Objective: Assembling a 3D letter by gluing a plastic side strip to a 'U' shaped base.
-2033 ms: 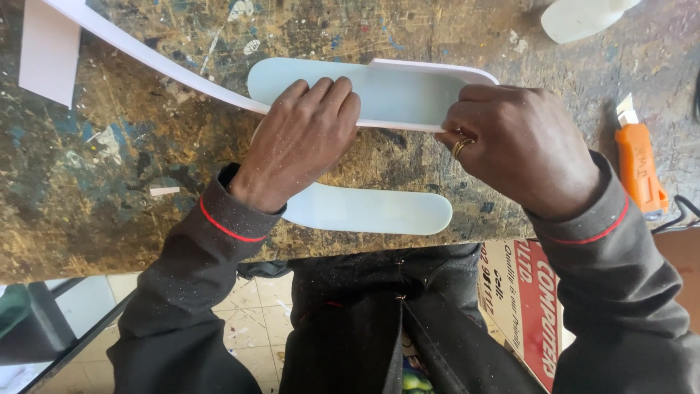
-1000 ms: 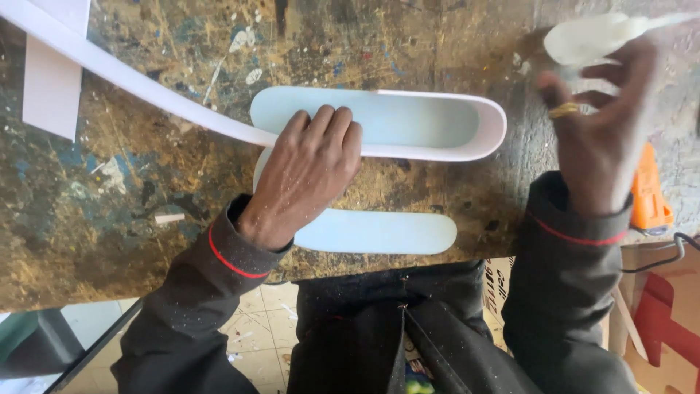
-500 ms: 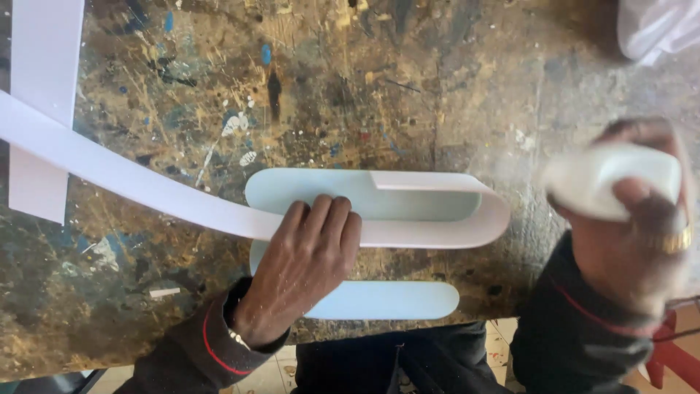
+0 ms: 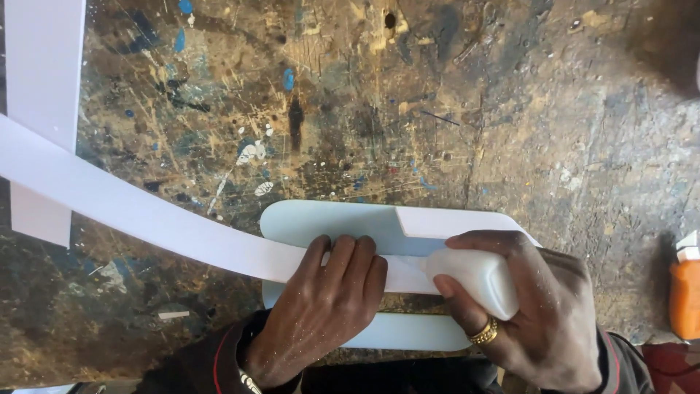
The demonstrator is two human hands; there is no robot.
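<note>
Hands working a white strip around a pale blue sole piece on a scarred bench.

Left hand (image 4: 321, 314) is lying flat, fingers together, pressing the white strip (image 4: 146, 211) down onto the pale blue sole piece (image 4: 328, 219), which is sitting at the near edge of the bench (image 4: 437, 109). Right hand (image 4: 536, 314) is clamped around a white plastic bottle (image 4: 474, 273), its end touching the strip just beside the left fingertips. Strip is running off to the left, crossing another white strip (image 4: 44, 73) lying on the bench, and curving around the sole's right end. Second pale blue sole piece (image 4: 408, 332) is lying just below, partly under both hands. Orange tool (image 4: 685, 295) is sitting at the right edge, well apart.
</note>
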